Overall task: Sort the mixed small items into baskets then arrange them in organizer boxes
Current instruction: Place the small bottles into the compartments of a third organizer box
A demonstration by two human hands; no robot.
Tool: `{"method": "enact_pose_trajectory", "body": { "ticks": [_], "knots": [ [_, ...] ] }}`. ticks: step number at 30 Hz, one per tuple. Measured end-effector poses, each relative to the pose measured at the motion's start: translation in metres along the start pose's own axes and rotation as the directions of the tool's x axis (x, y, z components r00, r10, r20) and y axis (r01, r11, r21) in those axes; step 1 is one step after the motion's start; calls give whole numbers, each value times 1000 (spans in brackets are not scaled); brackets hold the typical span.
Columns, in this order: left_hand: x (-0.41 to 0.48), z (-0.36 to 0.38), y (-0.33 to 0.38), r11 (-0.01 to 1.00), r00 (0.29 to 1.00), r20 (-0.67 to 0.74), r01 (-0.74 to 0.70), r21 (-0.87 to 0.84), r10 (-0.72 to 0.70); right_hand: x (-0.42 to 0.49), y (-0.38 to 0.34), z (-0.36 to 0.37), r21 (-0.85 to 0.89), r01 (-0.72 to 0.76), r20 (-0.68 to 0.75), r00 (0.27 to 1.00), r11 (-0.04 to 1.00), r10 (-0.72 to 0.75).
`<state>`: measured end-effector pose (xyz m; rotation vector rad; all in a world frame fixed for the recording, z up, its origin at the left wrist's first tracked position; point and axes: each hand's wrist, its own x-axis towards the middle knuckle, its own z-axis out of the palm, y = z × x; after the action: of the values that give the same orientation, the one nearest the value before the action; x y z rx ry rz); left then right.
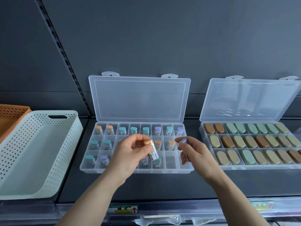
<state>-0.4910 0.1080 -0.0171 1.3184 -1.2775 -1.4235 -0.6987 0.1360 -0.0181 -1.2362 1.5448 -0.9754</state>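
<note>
Head view, read from left to right. An orange basket (9, 115) sits at the left edge of the frame, with a white basket (40, 144) touching it; I see no items inside the white one.

At frame centre the left organizer box (136, 170) lies with its lid up. Most of its compartments hold one capped tube each, standing cap up.

My left hand (128, 154) is over the middle of this box. Thumb and fingers are pinched on an orange-capped tube (152, 150). Its long axis is tilted, cap toward the upper left and base toward the lower right.

An empty compartment (171, 160) shows in the bottom row, between my two hands. It lies just right of and below the base of the orange-capped tube.

My right hand (195, 154) is over the right end of the box, fingers curled around a purple-capped tube (184, 141). Only the cap shows, so I cannot tell its axis exactly. In my judgement this hand is slightly nearer the empty compartment.

At the right edge, the right organizer box (249, 167) is open and packed with oval pieces (247, 156).
</note>
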Motion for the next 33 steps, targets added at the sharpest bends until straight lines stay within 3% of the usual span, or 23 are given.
{"method": "enact_pose_trajectory", "body": {
  "ticks": [3, 11, 14, 16, 19, 22, 27, 33],
  "knots": [
    [3, 18, 1, 998, 999, 40, -35, 58, 33, -5, -2, -7, 138, -40, -7, 999, 990, 41],
    [6, 41, 2, 968, 986, 99, -152, 198, 134, -13, 8, -19, 211, -34, -68, 997, 977, 49],
    [6, 44, 2, 936, 973, 138, -216, 278, 183, -14, 15, -22, 137, -9, -104, 994, 990, 23],
    [9, 48, 0, 857, 951, 180, -304, 416, 250, -14, 20, -25, 72, 10, -130, 991, 997, -1],
    [12, 56, -6, 659, 916, 262, -400, 637, 303, -13, 24, -27, 59, 27, -180, 984, 998, -15],
    [15, 65, -11, 503, 898, 321, -435, 746, 300, -13, 26, -29, 39, 47, -217, 975, 998, -37],
    [13, 71, -16, 398, 902, 331, -421, 815, 276, -14, 29, -29, -29, 58, -227, 972, 998, -63],
    [13, 68, -15, 380, 903, 339, -420, 824, 263, -12, 32, -29, -121, 114, -196, 971, 986, -137]
  ]
}}
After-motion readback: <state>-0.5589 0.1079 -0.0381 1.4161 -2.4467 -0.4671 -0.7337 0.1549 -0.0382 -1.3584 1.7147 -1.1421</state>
